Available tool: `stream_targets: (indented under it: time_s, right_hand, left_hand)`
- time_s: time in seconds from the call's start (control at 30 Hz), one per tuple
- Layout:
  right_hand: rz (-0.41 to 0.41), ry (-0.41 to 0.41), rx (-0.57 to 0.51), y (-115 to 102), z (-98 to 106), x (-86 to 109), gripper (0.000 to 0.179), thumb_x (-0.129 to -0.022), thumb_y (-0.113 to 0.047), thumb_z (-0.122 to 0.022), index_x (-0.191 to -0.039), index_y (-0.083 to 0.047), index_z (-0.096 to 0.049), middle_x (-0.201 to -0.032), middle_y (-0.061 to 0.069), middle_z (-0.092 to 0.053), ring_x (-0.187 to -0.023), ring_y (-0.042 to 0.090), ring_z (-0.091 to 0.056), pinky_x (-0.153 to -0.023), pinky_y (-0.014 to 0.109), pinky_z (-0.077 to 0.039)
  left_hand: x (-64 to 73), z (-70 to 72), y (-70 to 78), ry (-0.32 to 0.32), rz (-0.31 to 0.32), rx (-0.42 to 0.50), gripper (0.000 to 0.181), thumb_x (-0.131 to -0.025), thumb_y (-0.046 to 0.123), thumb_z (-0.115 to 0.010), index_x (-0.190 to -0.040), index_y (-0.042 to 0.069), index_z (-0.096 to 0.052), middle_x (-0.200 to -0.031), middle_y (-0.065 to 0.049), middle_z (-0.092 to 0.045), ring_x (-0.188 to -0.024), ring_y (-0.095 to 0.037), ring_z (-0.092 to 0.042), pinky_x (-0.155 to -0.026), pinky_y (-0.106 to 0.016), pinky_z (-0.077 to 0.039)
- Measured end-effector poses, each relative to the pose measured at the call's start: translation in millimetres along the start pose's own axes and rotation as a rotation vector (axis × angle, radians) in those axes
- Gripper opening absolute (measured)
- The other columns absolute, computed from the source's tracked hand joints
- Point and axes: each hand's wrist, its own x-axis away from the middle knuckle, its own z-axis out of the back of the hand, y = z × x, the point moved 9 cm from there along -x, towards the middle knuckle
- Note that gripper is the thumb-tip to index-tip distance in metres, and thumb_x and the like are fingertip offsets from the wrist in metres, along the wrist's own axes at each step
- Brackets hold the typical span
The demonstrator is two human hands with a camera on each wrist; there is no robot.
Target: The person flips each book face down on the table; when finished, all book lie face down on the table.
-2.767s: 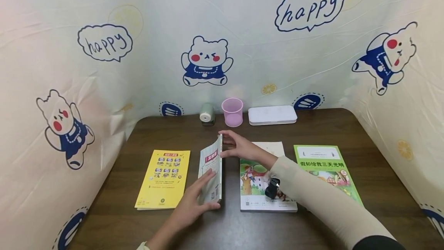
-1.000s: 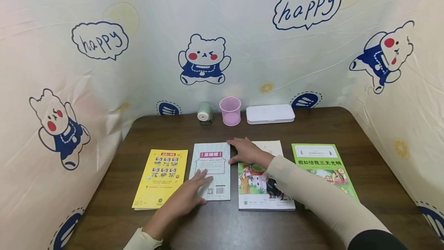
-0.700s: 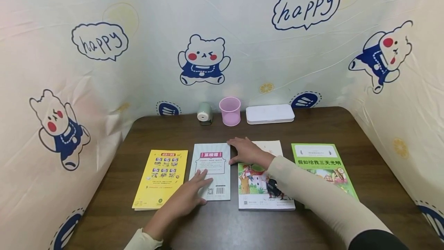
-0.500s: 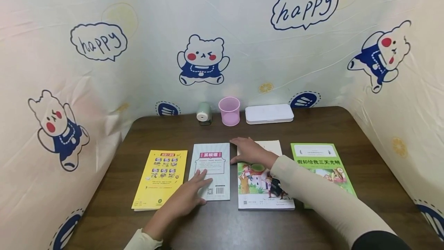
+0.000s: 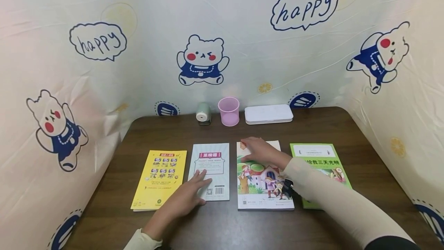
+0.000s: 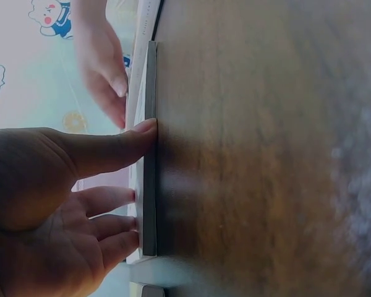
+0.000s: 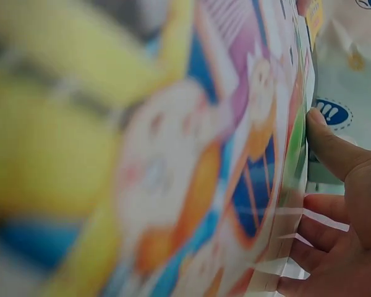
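Observation:
A light blue book [image 5: 216, 167] lies flat on the table, and my left hand [image 5: 184, 198] rests on its lower left part with spread fingers. In the left wrist view, the left thumb touches the book's edge [image 6: 149, 210] and the fingertips lie on its cover. To its right is a white book with a colourful picture cover [image 5: 254, 198]. My right hand [image 5: 261, 151] is over this book's upper part, fingers loosely bent. In the right wrist view, that hand's [image 7: 362, 204] fingertips seem to touch the cover; exact contact is hard to tell.
A yellow book [image 5: 161, 180] lies at the left and a green book [image 5: 320, 151] at the right, partly under the right forearm. Along the back stand a small green-and-white device [image 5: 203, 113], a pink cup [image 5: 229, 115] and a white flat case [image 5: 268, 114].
The light blue book, earlier raised on edge between both hands, now lies flat. My right hand has left its upper right corner and moved right over the picture book. The left hand stays.

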Motion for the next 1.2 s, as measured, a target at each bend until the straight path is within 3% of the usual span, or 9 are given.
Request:
stream_targets:
  time_s: [0.33,0.6,0.77,0.9,1.03,1.2]
  right_hand:
    - [-0.047,-0.001,0.011,26.4,11.6,19.9,0.086,-0.091,-0.044,-0.078,-0.157,-0.002,-0.041,-0.156,0.02,-0.047,-0.146,0.04,-0.042,-0.118,0.057,-0.037]
    - [-0.03,0.034,0.047,46.6,20.3,29.3,0.084,-0.09,-0.042,-0.08,-0.152,0.003,-0.045,-0.151,0.024,-0.051,-0.142,0.042,-0.046,-0.116,0.059,-0.037]
    - [-0.061,0.042,0.027,59.5,26.7,36.6,0.082,-0.091,-0.04,-0.08,-0.151,0.004,-0.046,-0.15,0.025,-0.052,-0.141,0.043,-0.046,-0.116,0.06,-0.038]
    - [-0.065,0.054,0.044,71.5,29.6,40.8,0.082,-0.091,-0.043,-0.079,-0.15,0.004,-0.048,-0.149,0.024,-0.053,-0.141,0.043,-0.046,-0.117,0.064,-0.033]
    - [-0.08,0.072,0.011,81.6,32.3,47.9,0.082,-0.09,-0.045,-0.079,-0.15,0.002,-0.049,-0.149,0.024,-0.053,-0.141,0.043,-0.046,-0.115,0.067,-0.033]
    - [-0.087,0.071,-0.077,88.8,33.4,54.4,0.083,-0.089,-0.046,-0.08,-0.152,-0.001,-0.048,-0.151,0.023,-0.051,-0.139,0.042,-0.048,-0.112,0.06,-0.043]
  left_hand:
    - [0.3,1.3,1.9,-0.001,-0.009,-0.008,0.068,-0.084,0.014,-0.086,-0.147,0.018,-0.06,-0.167,-0.008,-0.033,-0.157,-0.033,-0.023,-0.12,-0.058,-0.032]
    - [0.4,1.3,1.6,0.003,-0.012,-0.018,0.068,-0.084,0.014,-0.086,-0.147,0.017,-0.06,-0.168,-0.008,-0.032,-0.157,-0.032,-0.023,-0.12,-0.058,-0.032]
    - [0.9,0.3,0.8,0.009,-0.012,-0.022,0.069,-0.084,0.015,-0.086,-0.148,0.018,-0.059,-0.168,-0.008,-0.032,-0.157,-0.032,-0.023,-0.12,-0.057,-0.033]
    - [1.3,0.0,3.1,0.013,-0.018,-0.029,0.07,-0.084,0.021,-0.087,-0.148,0.016,-0.059,-0.168,-0.009,-0.032,-0.157,-0.033,-0.023,-0.12,-0.057,-0.033]
    - [2.1,-0.2,8.0,0.022,-0.029,-0.053,0.071,-0.084,0.029,-0.087,-0.147,0.013,-0.059,-0.167,-0.013,-0.032,-0.156,-0.035,-0.024,-0.12,-0.057,-0.034]
    - [1.1,0.9,13.9,0.032,-0.023,-0.073,0.068,-0.086,0.035,-0.085,-0.144,0.009,-0.061,-0.166,-0.015,-0.033,-0.156,-0.036,-0.024,-0.12,-0.057,-0.034]
